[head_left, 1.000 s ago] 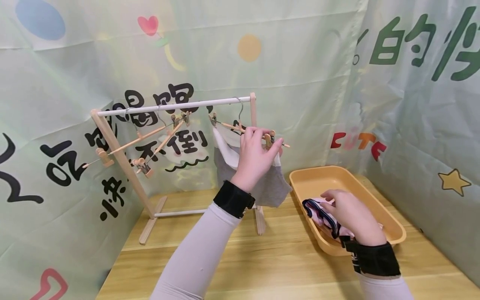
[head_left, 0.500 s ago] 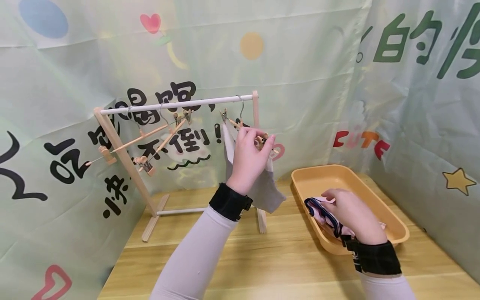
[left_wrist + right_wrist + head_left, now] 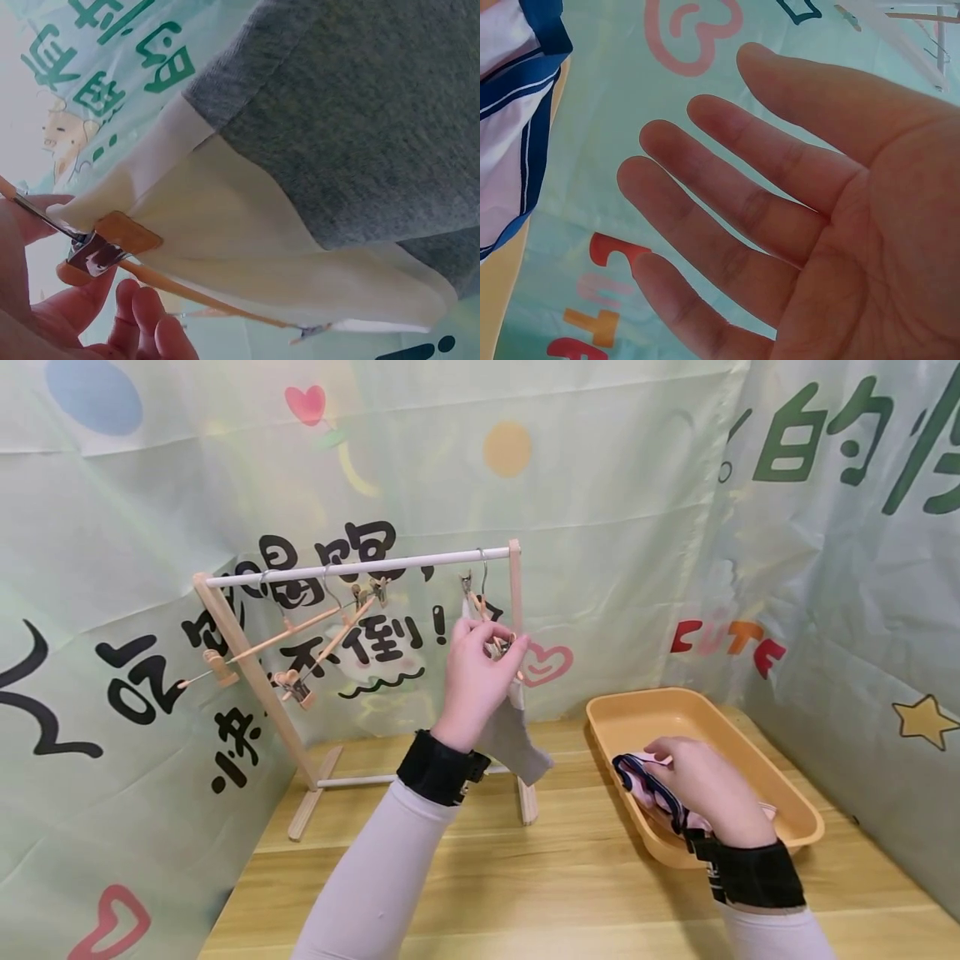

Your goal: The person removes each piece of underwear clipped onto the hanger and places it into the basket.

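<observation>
A small grey garment (image 3: 517,739) with a white band hangs from a wooden clip hanger (image 3: 480,607) at the right end of the rack. My left hand (image 3: 474,681) grips the hanger's near end beside its clip. In the left wrist view that wooden clip (image 3: 129,231) bites the white band, and the thumb and a finger lie around the rod's tip. Over the yellow tray (image 3: 808,827), my right hand (image 3: 708,789) hovers by a folded pink garment (image 3: 651,787) with navy trim. The right wrist view shows its fingers (image 3: 735,202) spread and relaxed, holding nothing.
The rack's white top bar (image 3: 420,563) also carries two bare clip hangers on the left, including one wooden hanger (image 3: 345,631) slanting forward. Wooden feet (image 3: 315,793) support the rack on the table (image 3: 525,893). Printed cloth (image 3: 615,527) screens the back and sides.
My left hand has moved left, swinging the hanger's near end round, so the grey garment now appears narrower, nearly edge-on. The right hand stays over the tray.
</observation>
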The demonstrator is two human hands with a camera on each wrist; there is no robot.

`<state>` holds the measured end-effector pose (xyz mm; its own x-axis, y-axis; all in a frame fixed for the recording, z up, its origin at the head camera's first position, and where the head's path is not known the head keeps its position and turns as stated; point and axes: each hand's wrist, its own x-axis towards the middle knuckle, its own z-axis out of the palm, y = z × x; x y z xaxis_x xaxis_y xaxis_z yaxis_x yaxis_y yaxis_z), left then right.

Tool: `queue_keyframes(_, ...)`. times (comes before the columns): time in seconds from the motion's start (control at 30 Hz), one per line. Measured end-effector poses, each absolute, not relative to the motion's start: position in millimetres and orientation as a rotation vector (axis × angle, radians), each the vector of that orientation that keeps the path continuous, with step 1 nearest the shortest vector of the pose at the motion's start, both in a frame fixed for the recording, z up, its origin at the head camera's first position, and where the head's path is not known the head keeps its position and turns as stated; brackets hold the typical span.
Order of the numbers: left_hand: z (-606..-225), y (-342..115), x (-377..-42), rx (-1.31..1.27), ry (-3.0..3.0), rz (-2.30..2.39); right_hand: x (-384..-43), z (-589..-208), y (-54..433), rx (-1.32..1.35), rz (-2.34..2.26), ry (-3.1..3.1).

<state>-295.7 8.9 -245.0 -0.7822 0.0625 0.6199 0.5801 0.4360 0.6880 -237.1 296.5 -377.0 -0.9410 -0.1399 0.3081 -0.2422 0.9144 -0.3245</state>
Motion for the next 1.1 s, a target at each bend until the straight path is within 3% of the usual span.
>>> queue_keyframes(1.1,-228,-48,-287,-0.303,-2.32,-1.3,-238,-379,293,0.284,0.557,-2.818)
